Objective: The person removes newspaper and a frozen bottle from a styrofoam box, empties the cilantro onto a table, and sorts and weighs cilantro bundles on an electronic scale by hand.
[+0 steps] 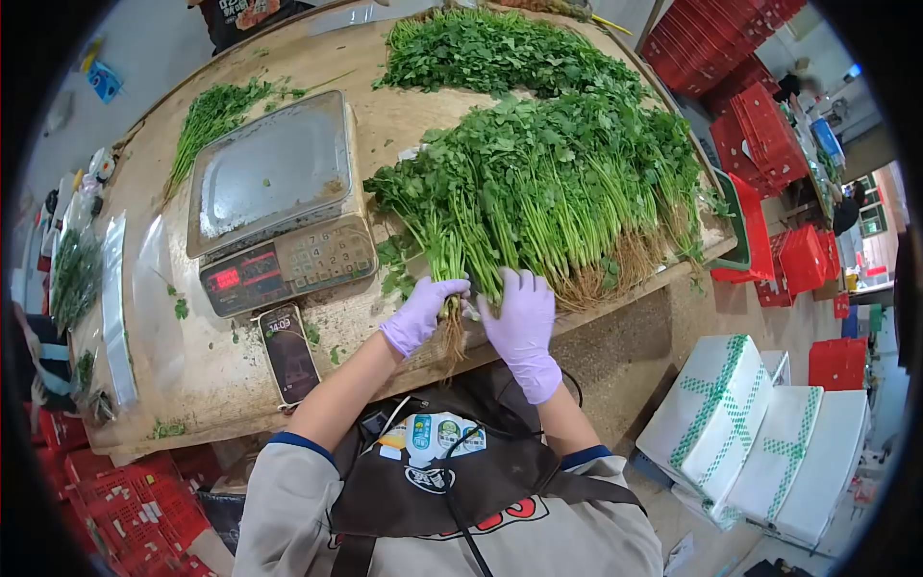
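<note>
At the table's front edge my left hand (423,313), in a lilac glove, is wrapped round the stems of a small bunch of leafy herbs (445,252), whose roots hang down below the fingers. My right hand (522,322), gloved too, rests just to the right, its fingers curled against the stems of the big pile of herbs (538,183); what its fingertips hold is hidden. Brown roots (615,264) face the front edge on the pile's right. Left of the pile stands a digital scale (274,178) with a bare metal plate and a lit red display.
A phone (288,354) lies below the scale. More herbs lie at the back (500,53) and at the left (213,120). White boxes (707,413) with green tape stand on the floor at right, red crates (760,135) beyond. A person's dark clothing (245,17) shows at the far edge.
</note>
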`<state>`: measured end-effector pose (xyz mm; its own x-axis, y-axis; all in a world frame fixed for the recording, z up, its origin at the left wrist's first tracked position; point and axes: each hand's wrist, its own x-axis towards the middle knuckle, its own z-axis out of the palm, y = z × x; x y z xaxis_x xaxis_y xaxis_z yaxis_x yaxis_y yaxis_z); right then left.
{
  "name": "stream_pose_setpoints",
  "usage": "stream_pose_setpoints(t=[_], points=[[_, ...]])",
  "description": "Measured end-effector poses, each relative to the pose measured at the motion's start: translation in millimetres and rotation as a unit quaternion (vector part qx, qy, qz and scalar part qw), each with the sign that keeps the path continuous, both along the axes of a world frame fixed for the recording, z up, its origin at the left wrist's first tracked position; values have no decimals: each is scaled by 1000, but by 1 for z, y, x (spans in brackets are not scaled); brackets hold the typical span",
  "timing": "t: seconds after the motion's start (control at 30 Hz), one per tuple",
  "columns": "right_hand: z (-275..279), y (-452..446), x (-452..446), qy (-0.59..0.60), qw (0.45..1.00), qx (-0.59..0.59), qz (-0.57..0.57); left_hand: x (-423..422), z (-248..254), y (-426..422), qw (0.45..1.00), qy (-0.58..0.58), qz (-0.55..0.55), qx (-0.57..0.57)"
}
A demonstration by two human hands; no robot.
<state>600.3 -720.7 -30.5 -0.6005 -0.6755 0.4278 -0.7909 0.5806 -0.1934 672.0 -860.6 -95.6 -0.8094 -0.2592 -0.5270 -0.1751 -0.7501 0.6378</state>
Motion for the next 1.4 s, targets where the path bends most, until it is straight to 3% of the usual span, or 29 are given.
stream_pose_setpoints(t=[0.07, 0.1, 0.17, 0.23, 0.33, 0.43, 0.47, 0.53, 0.57, 0.63, 0.67, 0.73, 0.77, 0.83, 0.9, 0.97, 1.03, 1.2, 1.27, 1.37, 1.4], points=[[-18, -5, -4, 0, 999, 40, -1, 0, 37, -2, 990, -35, -64, -116], [-45, -6, -13, -1, 997, 79, -24, 4, 63, -9, 990, -35, -63, -120], [-60, -9, -30, -20, 985, 160, -55, 15, 111, -30, 970, -1, -39, -242], [-64, -3, -37, -93, 993, 66, -43, 33, 158, -67, 910, -45, -2, -412], [-56, 0, -39, -123, 990, 62, -33, 63, 182, -147, 819, -113, 4, -563], [-58, 2, -48, -211, 974, 56, -54, 97, 186, -231, 669, -187, 10, -719], [-57, 2, -51, -229, 971, 37, -54, 110, 179, -259, 664, -194, 15, -722], [-57, 6, -58, -298, 953, 22, -44, 139, 153, -308, 553, -358, -39, -751], [-60, 8, -62, -333, 943, -5, -21, 157, 135, -319, 550, -364, -33, -751], [-52, 10, -65, -508, 860, -40, -37, 189, 100, -330, 431, -368, -145, -811], [-46, 11, -68, -600, 796, -68, -46, 195, 93, -334, 431, -376, -140, -809], [-17, 11, -61, -727, 671, -137, -55, 207, 86, -345, 566, -362, -123, -730], [-20, 14, -63, -750, 635, -187, -18, 207, 104, -335, 567, -369, -119, -727], [-12, 19, -64, -821, 530, -212, -9, 206, 145, -314, 758, -272, -80, -587], [-18, 18, -62, -806, 554, -206, 1, 206, 179, -324, 634, -366, -145, -666], [-24, 15, -57, -749, 635, -188, 2, 220, 172, -354, 663, -337, -153, -650], [-29, 14, -56, -757, 629, -175, 4, 216, 188, -341, 679, -288, 6, -675], [-33, 5, -46, -754, 619, -220, -5, 187, 124, -333, 627, -164, -131, -750], [-29, 5, -44, -760, 612, -218, 4, 174, 105, -309, 507, -214, -86, -831], [-22, 5, -41, -777, 584, -234, 17, 163, 103, -314, 521, -292, -114, -794], [-19, 4, -40, -790, 561, -247, 22, 159, 106, -315, 483, -293, -84, -821]])
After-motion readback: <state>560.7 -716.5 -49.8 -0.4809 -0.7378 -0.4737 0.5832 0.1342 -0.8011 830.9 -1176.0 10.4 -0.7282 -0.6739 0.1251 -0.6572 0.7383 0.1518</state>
